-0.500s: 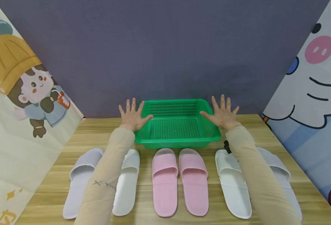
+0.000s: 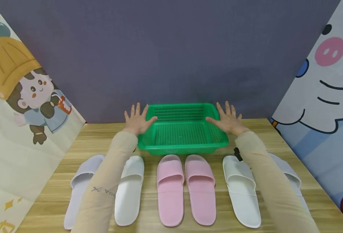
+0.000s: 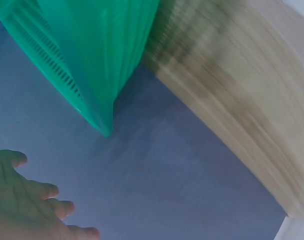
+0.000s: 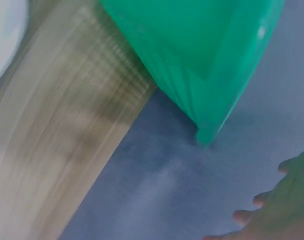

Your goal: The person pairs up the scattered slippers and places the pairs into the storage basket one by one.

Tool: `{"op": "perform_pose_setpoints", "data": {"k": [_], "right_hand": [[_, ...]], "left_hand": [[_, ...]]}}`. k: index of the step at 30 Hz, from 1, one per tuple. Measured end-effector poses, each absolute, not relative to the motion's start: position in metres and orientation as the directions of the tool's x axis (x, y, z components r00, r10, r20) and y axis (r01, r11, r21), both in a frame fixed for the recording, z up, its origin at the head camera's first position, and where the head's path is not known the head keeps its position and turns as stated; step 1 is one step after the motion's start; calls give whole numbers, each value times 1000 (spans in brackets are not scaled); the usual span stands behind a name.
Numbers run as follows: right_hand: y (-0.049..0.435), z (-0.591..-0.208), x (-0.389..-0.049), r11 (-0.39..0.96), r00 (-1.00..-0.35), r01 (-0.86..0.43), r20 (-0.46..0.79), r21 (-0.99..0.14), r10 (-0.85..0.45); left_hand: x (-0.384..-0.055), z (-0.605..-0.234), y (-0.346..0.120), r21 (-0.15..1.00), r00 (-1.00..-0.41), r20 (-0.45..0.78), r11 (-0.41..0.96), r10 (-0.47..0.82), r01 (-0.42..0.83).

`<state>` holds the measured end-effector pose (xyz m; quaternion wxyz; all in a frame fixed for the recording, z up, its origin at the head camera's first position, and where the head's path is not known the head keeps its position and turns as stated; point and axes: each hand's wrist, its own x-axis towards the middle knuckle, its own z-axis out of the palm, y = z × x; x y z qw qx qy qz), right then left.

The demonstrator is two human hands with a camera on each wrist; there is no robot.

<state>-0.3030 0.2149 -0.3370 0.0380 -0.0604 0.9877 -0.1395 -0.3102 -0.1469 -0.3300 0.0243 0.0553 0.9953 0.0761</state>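
Note:
A green plastic basket [image 2: 183, 145] with slotted walls stands at the back of the wooden table. My left hand [image 2: 137, 122] is spread over its left end, thumb reaching across the rim in the head view. Over the right end my right hand [image 2: 229, 121] is spread too, its thumb pointing inward. Neither hand holds anything. In the left wrist view the left hand [image 3: 29, 202] shows at the lower left, apart from the basket's corner [image 3: 99, 100]. The right hand [image 4: 282, 205] likewise appears apart from the basket [image 4: 207, 100] in the right wrist view.
Two pink slippers [image 2: 170, 197] [image 2: 201, 200] lie in front of the basket. White slippers [image 2: 127, 200] [image 2: 242, 200] flank them, and pale lilac ones [image 2: 78, 191] [image 2: 288, 171] lie outermost, partly hidden by my sleeves. A dark grey wall [image 2: 171, 51] rises behind the table [image 2: 151, 187].
My right hand has moved slightly down and inward, its fingers a little lower. The left hand has hardly moved. Basket and slippers stay in place.

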Motion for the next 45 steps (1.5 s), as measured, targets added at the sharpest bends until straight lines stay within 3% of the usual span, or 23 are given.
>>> {"op": "perform_pose_setpoints", "data": {"k": [10,19,27,35,45], "right_hand": [[217,-327,-291,902,-981,-152,-51,-403,-188],[218,-316,-268,824,-973,-207,26,-527,-228],[216,-314,-237,798,-956,-290,124,-529,-266],[215,-316,-218,768,-931,-365,225,-526,-288],[206,-324,-189,747,-898,-438,218,-501,-381]], "left_hand": [[-294,-323,-148,236,-984,-4,956,178,172],[-262,-309,-138,188,-952,59,933,300,306],[-229,-305,-126,193,-898,171,880,406,435],[-198,-301,-118,151,-846,196,838,495,525],[-164,-312,-119,84,-725,260,733,638,675]]}}
